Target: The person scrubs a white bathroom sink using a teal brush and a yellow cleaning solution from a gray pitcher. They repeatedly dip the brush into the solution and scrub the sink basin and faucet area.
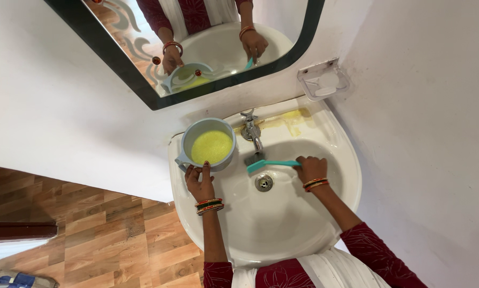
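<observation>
My left hand (199,182) grips the near rim of a grey-blue mug (207,144) full of yellow-green liquid, resting on the left edge of a white wash basin (282,224). My right hand (311,168) holds the handle of a teal brush (269,164), its dark bristles pointing up under the chrome tap (252,132). The brush hangs over the bowl just above the drain (264,182). Both wrists wear red and gold bangles.
A black-framed mirror (143,93) hangs on the white wall above the basin and reflects my hands. A clear soap holder (323,80) is fixed to the wall at the upper right. Yellow stain marks the ledge behind the tap. Wood-pattern floor lies at left.
</observation>
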